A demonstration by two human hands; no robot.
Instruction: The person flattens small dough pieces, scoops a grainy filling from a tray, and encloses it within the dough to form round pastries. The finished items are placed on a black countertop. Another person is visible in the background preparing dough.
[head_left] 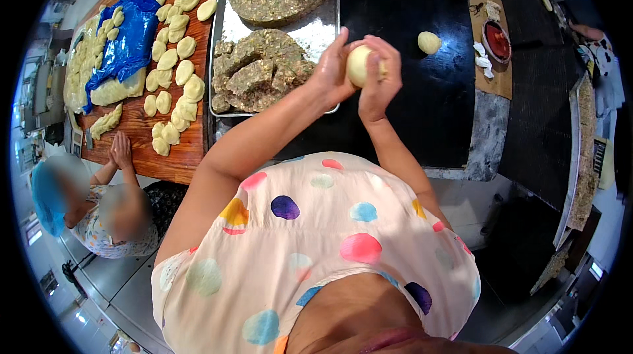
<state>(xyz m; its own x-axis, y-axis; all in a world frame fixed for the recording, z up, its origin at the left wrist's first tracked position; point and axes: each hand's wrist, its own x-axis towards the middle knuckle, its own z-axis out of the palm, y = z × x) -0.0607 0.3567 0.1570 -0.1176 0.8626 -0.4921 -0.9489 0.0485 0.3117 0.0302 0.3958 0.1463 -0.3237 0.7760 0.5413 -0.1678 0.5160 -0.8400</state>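
"Ball (357,66): location and hold?"

"Between the left hand (331,72) and the right hand (384,76), above the black table (412,117), just beside the tray (237,115). Both hands are cupped round it, palms bearing on its sides. Part of its pale face shows; contact behind the fingers cannot be seen."

"Risks?"

"In my judgement, uneven pressure could flatten or split it. Slack palms could let it drop to the table, or leftward onto the mix (264,67). A greasy skin would worsen that; whether it is greasy, I cannot tell."

"Surroundings?"

"A second ball (428,43) rests to the right, well apart. Beyond it, a red dish (496,41) stands on a brown board (499,85). Leftward, dough pieces (186,47) lie near a blue sheet (132,34) on the wooden table (188,159). A co-worker's hands (120,150) are at that table's near edge."

"Obstructions?"

"Leftward, the tray's rim and the heaped mix would hinder a low move. Rightward, the second ball is the nearest obstacle."
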